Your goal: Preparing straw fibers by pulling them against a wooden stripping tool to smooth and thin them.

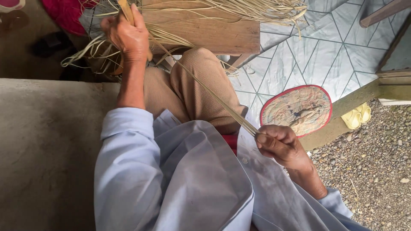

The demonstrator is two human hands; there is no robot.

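Nearest, right hand (280, 145) closed in a fist, thumb and fingers pinching the near end of a thin bundle of pale dried grass strips (214, 96). Bundle runs taut on a diagonal, from that hand over the tan ribbed trouser knee (192, 85), up to the far left. Pale blue long-sleeved shirt (180, 179) fills the near middle of the view.

Left hand (128, 36), further off, is curled shut round a light wooden stick-like tool (126, 10) and pressed down on the same strips where they meet the loose mass of straw-coloured fibres (239, 8) lying on the brown wooden table (214, 30). Some fibres droop off the table's left edge.

Risks, as judged: strips are thin and under tension, so a sharper pull from the right hand could snap them or slip them out of the pinch. Loose strands hanging at the left hand may snag the tool.

Room: grey concrete ledge (47, 141) on the left is bare. Right of the knee, an oval woven fan with a red rim (296, 110) lies on the pale patterned floor mat (299, 51), near the right hand but apart from it. Yellow sandals (357, 116) sit by a wooden beam at the gravel's edge. Table's near edge stands just beyond the knee, so little slack there.
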